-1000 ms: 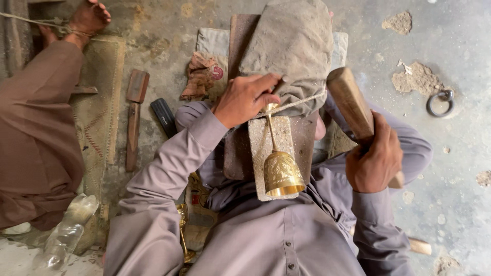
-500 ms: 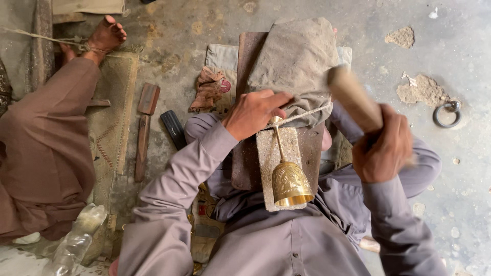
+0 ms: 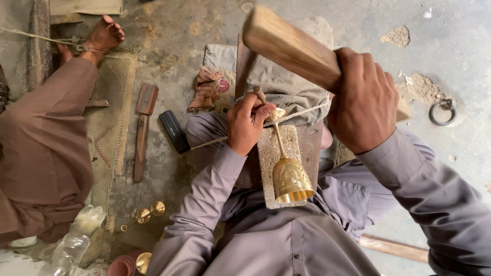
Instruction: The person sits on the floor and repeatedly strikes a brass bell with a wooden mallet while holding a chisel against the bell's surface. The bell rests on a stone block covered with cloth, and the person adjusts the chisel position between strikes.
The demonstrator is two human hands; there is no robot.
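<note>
A brass goblet [image 3: 289,176] with an engraved cup lies on its side on a pale speckled block [image 3: 267,163] over my lap, cup end toward me. My left hand [image 3: 247,122] grips a small wooden-handled punch [image 3: 260,94] set against the goblet's foot. My right hand [image 3: 364,99] is closed on a thick wooden mallet [image 3: 289,46], raised high above the goblet. A cord [image 3: 302,113] runs across the foot end of the goblet.
Another person's leg [image 3: 48,138] and bare foot [image 3: 105,36] lie at the left on a woven mat [image 3: 110,128]. A wooden tool [image 3: 142,128], a black case [image 3: 174,131], a rag [image 3: 207,89], small brass pieces [image 3: 146,213], a plastic bottle [image 3: 71,243] and a metal ring [image 3: 442,111] lie on the floor.
My right hand has swung the mallet up and toward the camera. The left hand stays on the punch at the goblet's foot; the view has shifted slightly.
</note>
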